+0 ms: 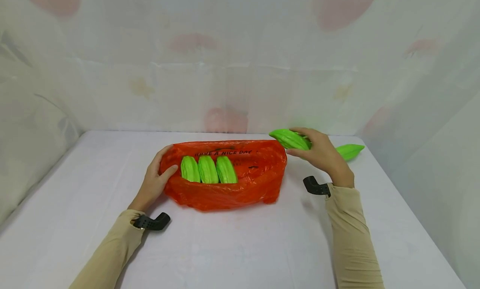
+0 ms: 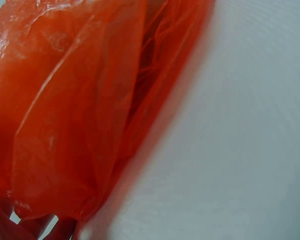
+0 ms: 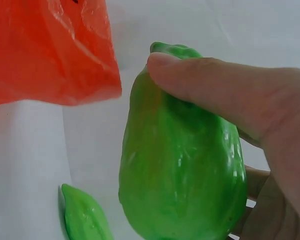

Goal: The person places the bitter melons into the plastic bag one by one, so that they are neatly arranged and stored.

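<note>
In the head view, a crinkled red plastic bag point(image 1: 221, 197) with black lettering lies on a white-covered table point(image 1: 240, 251), its mouth open, and inside it three bright green, ridged, oblong gourds point(image 1: 208, 169) stand side by side, toward its nine o'clock half. The left hand point(image 1: 154, 176) grips the bag's edge at nine o'clock, with the thumb on the inner side. At two o'clock of the bag, near its corner, the right hand point(image 1: 320, 151) grasps a glossy green ridged gourd with pointed tip point(image 1: 288, 138); one more loose green gourd point(image 1: 350, 152) lies farther out, between two and three o'clock. In the left wrist view, the bag fills the part from eight to twelve o'clock, and some fingers point(image 2: 32, 227) are seen below it at seven o'clock. In the right wrist view, the thumb point(image 3: 205, 82) presses across the held gourd near its twelve o'clock end; the bag is at ten o'clock, apart from this gourd, and another green gourd lies at seven o'clock.
</note>
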### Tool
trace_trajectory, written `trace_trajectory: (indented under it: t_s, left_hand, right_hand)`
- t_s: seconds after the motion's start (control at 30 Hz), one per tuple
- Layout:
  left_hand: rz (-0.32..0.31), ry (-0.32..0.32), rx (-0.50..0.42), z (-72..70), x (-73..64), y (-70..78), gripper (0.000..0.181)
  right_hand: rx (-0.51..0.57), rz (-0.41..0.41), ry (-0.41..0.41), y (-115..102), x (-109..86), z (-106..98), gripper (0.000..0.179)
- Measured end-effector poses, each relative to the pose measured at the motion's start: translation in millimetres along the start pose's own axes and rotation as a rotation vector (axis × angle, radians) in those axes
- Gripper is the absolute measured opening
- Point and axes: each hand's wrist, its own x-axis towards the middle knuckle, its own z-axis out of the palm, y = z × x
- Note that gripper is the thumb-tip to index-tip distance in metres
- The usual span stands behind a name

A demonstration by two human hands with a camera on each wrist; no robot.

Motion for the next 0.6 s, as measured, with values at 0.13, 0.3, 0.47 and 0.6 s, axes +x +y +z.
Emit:
trace_trajectory:
  t_s: [0.13,0.3,0.47,0.6]
  left_hand:
    - [-0.001,0.000,-0.001,-0.3,-0.1,-0.1,0.060]
    - [-0.005,-0.003,0.000,-0.3,0.1,-0.7,0.060]
    - [0.002,-0.002,0.005,-0.3,0.1,-1.0,0.060]
    - [0.005,-0.002,0.004,-0.6,0.2,-1.2,0.060]
  right_hand:
    - [0.010,-0.006,-0.006,-4.5,0.4,1.4,0.062]
    - [0.019,-0.011,-0.018,-9.5,2.0,4.8,0.063]
    - [0.033,-0.022,-0.029,-14.1,3.0,8.0,0.063]
    - [0.051,-0.034,-0.030,-17.1,3.2,9.9,0.062]
